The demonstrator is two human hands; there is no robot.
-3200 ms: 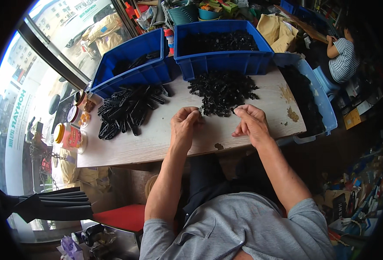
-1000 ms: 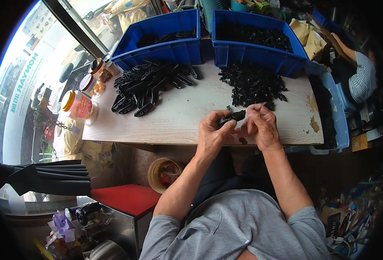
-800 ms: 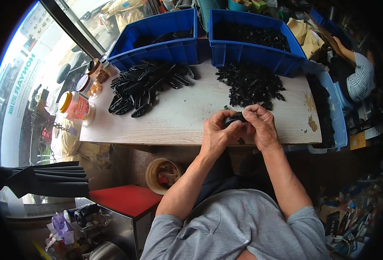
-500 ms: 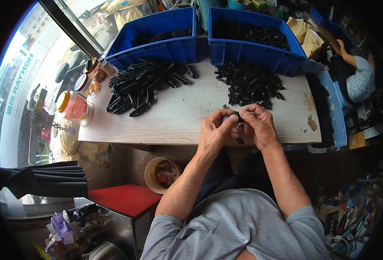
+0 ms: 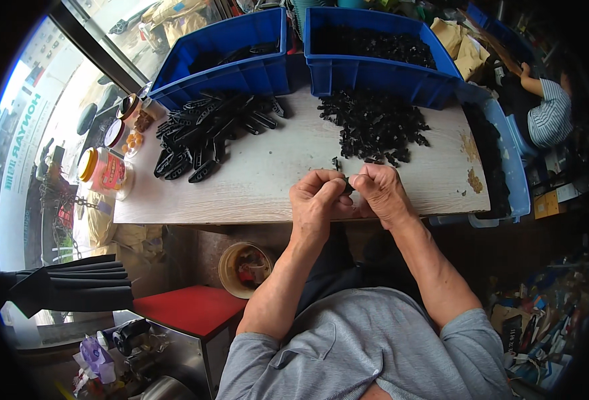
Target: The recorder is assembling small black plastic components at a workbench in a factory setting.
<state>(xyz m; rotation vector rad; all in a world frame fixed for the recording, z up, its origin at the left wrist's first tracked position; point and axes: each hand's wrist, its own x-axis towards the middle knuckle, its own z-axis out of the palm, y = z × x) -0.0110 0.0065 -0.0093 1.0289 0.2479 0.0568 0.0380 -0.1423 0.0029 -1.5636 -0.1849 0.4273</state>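
Fingers [image 5: 330,192]: your left hand [image 5: 312,199] and right hand [image 5: 384,195] pinch a black part [image 5: 348,187].
Part: more covered than a second ago, hiding your work.

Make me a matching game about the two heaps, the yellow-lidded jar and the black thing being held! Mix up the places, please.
Things:
1. heap of long black pieces
2. heap of small black pieces
3. clear round jar with yellow lid
4. black piece, partly hidden

Places:
A. between left hand and right hand
B. in front of the right-hand blue bin
C. by the left edge of the pale wood-grain table
D. in front of the left-hand blue bin

Pairs: 1-D, 2-B, 3-C, 4-A
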